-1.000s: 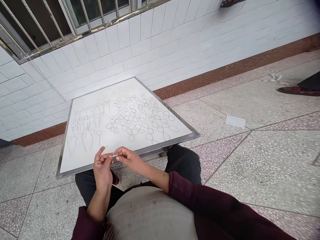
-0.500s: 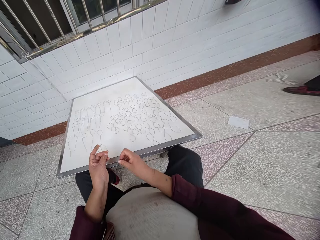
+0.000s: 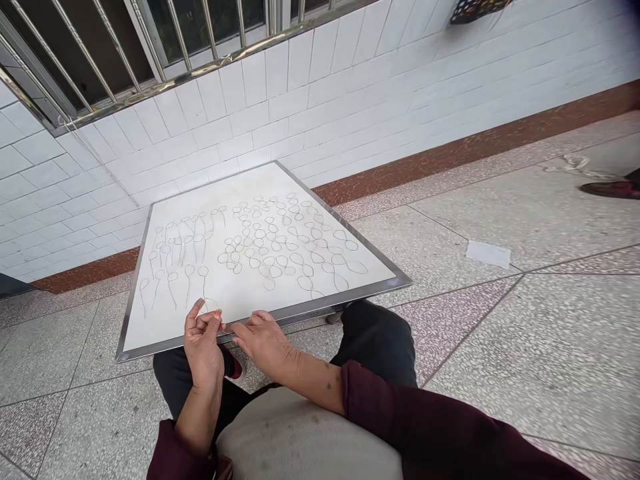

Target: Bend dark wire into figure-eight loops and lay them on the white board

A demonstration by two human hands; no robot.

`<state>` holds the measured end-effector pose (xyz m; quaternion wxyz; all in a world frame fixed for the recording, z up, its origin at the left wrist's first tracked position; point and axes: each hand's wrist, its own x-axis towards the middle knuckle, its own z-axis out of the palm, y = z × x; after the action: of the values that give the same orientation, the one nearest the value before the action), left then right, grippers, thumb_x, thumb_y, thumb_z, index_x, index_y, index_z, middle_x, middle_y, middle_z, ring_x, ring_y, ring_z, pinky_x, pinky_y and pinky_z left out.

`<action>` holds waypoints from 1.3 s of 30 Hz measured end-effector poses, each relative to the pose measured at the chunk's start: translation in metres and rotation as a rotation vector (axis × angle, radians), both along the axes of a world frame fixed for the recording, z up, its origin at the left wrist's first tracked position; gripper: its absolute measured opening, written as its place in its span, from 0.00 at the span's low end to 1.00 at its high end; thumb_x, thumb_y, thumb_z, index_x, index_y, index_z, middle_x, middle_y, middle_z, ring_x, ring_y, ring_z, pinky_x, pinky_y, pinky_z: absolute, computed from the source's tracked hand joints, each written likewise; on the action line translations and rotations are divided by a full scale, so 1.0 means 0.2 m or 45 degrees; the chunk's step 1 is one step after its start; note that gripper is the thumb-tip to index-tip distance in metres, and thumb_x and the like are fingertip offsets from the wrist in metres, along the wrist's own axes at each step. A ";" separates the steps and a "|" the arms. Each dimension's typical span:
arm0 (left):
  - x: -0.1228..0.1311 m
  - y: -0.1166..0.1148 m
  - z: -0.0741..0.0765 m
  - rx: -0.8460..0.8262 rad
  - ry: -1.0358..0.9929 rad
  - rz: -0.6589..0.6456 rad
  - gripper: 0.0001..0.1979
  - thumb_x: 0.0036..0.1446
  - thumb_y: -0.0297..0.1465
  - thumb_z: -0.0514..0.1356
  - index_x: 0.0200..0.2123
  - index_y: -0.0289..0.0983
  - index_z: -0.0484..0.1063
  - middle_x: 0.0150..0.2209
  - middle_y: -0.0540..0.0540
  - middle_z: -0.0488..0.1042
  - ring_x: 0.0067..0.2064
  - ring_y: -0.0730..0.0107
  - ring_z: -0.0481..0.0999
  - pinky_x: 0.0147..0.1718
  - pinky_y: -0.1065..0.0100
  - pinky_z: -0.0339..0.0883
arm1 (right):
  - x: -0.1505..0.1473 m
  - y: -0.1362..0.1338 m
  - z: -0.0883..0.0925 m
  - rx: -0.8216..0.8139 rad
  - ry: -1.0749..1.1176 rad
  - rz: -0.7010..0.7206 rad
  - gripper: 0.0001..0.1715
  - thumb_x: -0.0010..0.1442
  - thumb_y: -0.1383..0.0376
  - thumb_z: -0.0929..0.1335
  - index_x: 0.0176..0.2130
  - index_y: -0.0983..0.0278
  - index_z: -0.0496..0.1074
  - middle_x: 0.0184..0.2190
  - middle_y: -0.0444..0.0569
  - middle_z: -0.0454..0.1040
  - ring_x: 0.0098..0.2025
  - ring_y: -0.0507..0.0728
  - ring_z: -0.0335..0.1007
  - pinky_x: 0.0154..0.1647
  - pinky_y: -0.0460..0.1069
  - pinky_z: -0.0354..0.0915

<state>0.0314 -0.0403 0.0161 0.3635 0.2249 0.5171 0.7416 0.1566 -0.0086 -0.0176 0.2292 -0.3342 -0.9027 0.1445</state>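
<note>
At the near edge of a white board (image 3: 250, 297) with a metal rim, my left hand (image 3: 204, 343) pinches a thin wire (image 3: 213, 303), part of which arches above the fingers. My right hand (image 3: 267, 343) is beside it with curled fingers close to my left fingertips; whether it grips the wire's other end is too small to make out. On the board's left lie several single-loop wires (image 3: 203, 271) with long straight tails. Toward the middle and right are many wires twisted into figure-eight loops (image 3: 285, 262).
The board's far edge is near a white tiled wall (image 3: 210, 133) below a barred window (image 3: 175, 33). A white sheet (image 3: 488, 254) lies on the speckled floor (image 3: 550, 347). At the far right is another person's shoe (image 3: 607, 189); a patterned basket-like thing (image 3: 477, 9) shows at the top.
My right hand has turned palm-down and moved closer to my left hand, its fingers now over the board's edge. The left keeps its pinch. The whole view has shifted slightly.
</note>
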 end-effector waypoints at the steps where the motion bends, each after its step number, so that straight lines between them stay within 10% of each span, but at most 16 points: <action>1: 0.00 0.00 0.00 0.009 -0.009 0.010 0.27 0.44 0.30 0.72 0.49 0.38 0.71 0.26 0.53 0.71 0.39 0.67 0.76 0.34 0.70 0.66 | 0.00 0.00 -0.01 -0.038 -0.022 -0.004 0.10 0.68 0.65 0.62 0.41 0.64 0.73 0.25 0.49 0.75 0.33 0.58 0.68 0.47 0.55 0.57; 18: -0.18 -0.02 0.05 0.083 0.073 0.190 0.26 0.44 0.27 0.71 0.49 0.38 0.72 0.26 0.54 0.73 0.40 0.69 0.76 0.39 0.69 0.66 | 0.07 -0.06 -0.11 -1.014 0.217 0.197 0.20 0.68 0.66 0.57 0.49 0.61 0.73 0.26 0.46 0.79 0.28 0.56 0.75 0.31 0.49 0.66; 22: -0.13 -0.03 0.05 0.007 0.121 0.099 0.26 0.47 0.28 0.71 0.50 0.38 0.71 0.26 0.54 0.73 0.42 0.68 0.77 0.43 0.67 0.67 | 0.07 0.00 -0.02 -0.828 0.428 -0.033 0.17 0.69 0.62 0.58 0.50 0.60 0.71 0.36 0.48 0.79 0.40 0.57 0.74 0.40 0.51 0.66; 26: 0.00 -0.04 -0.02 -0.050 0.070 -0.112 0.25 0.47 0.31 0.71 0.50 0.39 0.72 0.26 0.54 0.74 0.38 0.69 0.77 0.43 0.67 0.67 | 0.02 0.02 0.08 -0.686 0.441 0.103 0.07 0.63 0.61 0.67 0.40 0.59 0.75 0.34 0.46 0.78 0.40 0.57 0.72 0.41 0.50 0.64; 39: -0.12 -0.07 -0.03 -0.015 0.032 -0.037 0.29 0.47 0.30 0.71 0.53 0.39 0.69 0.28 0.53 0.75 0.38 0.72 0.76 0.50 0.66 0.63 | -0.03 0.08 0.03 -1.147 0.687 0.217 0.19 0.67 0.52 0.60 0.40 0.62 0.71 0.33 0.47 0.77 0.33 0.54 0.71 0.38 0.50 0.66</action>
<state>0.0076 -0.0543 0.0108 0.3690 0.2393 0.5226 0.7304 0.1515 0.0074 -0.0109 0.2745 -0.2758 -0.6841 0.6169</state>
